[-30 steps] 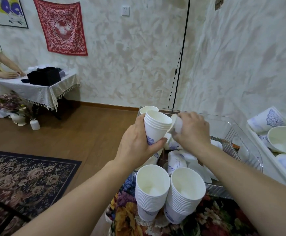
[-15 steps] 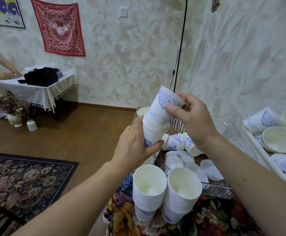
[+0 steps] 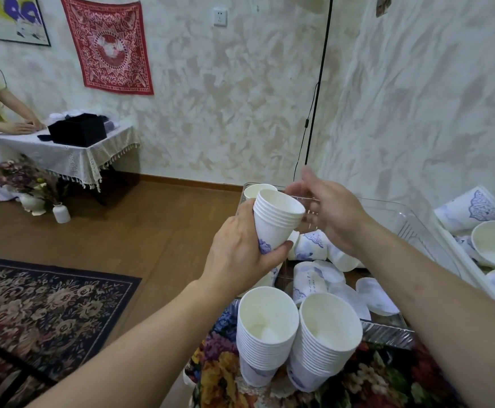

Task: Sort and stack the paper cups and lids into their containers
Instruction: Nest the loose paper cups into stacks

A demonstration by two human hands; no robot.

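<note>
Head view: left hand (image 3: pixel 240 254) grips a tilted stack of nested paper cups (image 3: pixel 275 220) above the clear bin (image 3: pixel 411 219); right hand (image 3: pixel 331 213) hovers beside it, fingers spread, holding nothing. Risk — the tilt could slide the top cups out, or an elbow could topple the two stacks (image 3: pixel 296 334) below.

A short nested stack of white paper cups (image 3: pixel 277 220) with blue print tilts mouth-up above the clear bin (image 3: pixel 411 219). Inside the bin loose cups (image 3: pixel 311 245) lie on their sides among flat white lids (image 3: pixel 376 295). Just in front of the bin stand two taller stacks (image 3: pixel 265 331), mouths open, side by side
</note>
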